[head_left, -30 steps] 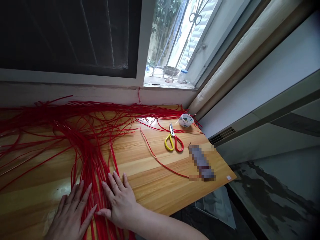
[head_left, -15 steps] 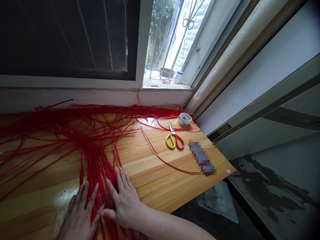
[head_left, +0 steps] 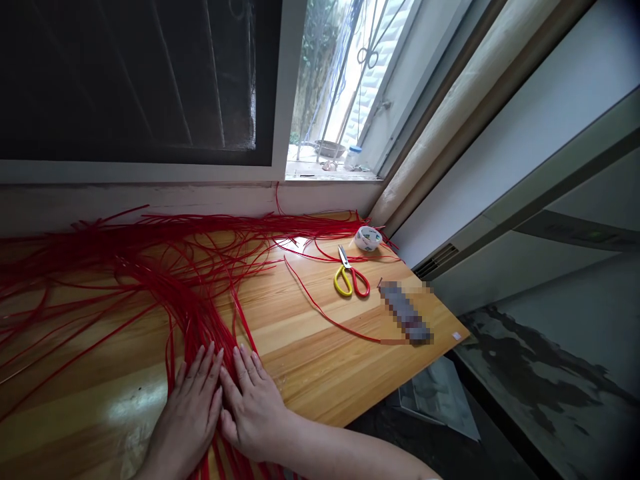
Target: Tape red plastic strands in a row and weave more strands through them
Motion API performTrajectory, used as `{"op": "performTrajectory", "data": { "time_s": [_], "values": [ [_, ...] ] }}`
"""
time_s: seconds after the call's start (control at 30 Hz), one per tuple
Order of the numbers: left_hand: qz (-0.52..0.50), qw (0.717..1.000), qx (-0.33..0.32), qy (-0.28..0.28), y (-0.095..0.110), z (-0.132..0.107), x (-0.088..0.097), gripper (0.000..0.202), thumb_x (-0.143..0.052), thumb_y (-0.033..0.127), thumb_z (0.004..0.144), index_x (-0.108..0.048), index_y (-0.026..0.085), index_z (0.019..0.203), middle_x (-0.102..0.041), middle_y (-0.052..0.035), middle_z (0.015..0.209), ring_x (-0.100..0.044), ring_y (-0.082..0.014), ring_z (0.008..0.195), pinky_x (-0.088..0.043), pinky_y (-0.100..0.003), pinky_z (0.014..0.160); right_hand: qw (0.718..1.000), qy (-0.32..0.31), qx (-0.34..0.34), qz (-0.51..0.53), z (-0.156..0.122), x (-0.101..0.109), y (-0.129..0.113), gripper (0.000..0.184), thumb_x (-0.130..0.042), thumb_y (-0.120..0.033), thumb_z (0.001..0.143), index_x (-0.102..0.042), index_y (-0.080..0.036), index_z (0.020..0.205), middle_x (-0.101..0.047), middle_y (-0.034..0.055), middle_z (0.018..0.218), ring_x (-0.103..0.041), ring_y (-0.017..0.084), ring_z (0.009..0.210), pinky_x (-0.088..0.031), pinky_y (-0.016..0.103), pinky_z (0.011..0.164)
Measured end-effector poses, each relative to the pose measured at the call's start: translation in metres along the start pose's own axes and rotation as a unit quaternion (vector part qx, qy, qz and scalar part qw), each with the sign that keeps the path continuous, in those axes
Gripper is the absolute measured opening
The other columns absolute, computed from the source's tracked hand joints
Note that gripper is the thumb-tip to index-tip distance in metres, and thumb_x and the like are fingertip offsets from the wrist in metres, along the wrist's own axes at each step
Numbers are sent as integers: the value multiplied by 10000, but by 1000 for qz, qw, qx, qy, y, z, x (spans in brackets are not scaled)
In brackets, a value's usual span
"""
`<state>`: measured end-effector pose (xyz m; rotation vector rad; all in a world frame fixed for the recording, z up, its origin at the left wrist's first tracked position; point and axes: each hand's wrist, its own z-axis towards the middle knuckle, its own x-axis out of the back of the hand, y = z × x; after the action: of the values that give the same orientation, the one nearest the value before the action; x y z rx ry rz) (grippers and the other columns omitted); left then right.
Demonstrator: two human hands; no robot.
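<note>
A thick bundle of thin red strands point(head_left: 197, 313) runs from the pile at the back of the table down toward me. My left hand point(head_left: 193, 407) lies flat on the bundle with its fingers stretched out. Beside it my right hand point(head_left: 257, 407) rests palm down on the strands' right side, fingers extended and the thumb close to my left hand. The hands nearly touch, and the strands beneath them are partly hidden. They show again below the hands at the front edge.
Scissors point(head_left: 351, 275) with one yellow and one red handle lie on the wooden table point(head_left: 310, 373). Behind them is a roll of tape point(head_left: 369, 239). A pixelated, blurred object point(head_left: 406, 312) lies near the right edge. A loose strand point(head_left: 325, 320) curves toward it. A window point(head_left: 325, 153) stands behind.
My left hand has moved right and onto the bundle, closing the gap to my right hand. The strands between the hands are drawn closer together. The view has shifted slightly.
</note>
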<state>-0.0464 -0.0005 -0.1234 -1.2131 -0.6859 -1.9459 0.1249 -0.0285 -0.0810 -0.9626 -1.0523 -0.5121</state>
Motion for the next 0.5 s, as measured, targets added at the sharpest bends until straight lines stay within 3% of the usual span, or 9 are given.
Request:
{"op": "performTrajectory", "data": {
  "time_s": [0.2, 0.5],
  "values": [
    [26, 999, 12, -27, -3, -6, -13, 554, -355, 282, 819, -388, 109, 1345, -339, -130, 1435, -239, -266, 1349, -227, -482, 1076, 1000, 13, -8, 5, 0, -10, 3, 691, -412, -361, 857, -166, -58, 1427, -86, 185, 1485, 11, 300, 1363, -177, 476, 1105],
    [19, 999, 7, -42, -4, -7, -11, 566, -385, 321, 821, -400, 78, 1333, -348, -142, 1429, -222, -281, 1353, -217, -489, 1077, 999, -8, -48, 13, -3, -10, 3, 699, -416, -416, 861, -215, -28, 1408, -61, 214, 1476, 5, 328, 1356, -169, 480, 1108]
  ]
}}
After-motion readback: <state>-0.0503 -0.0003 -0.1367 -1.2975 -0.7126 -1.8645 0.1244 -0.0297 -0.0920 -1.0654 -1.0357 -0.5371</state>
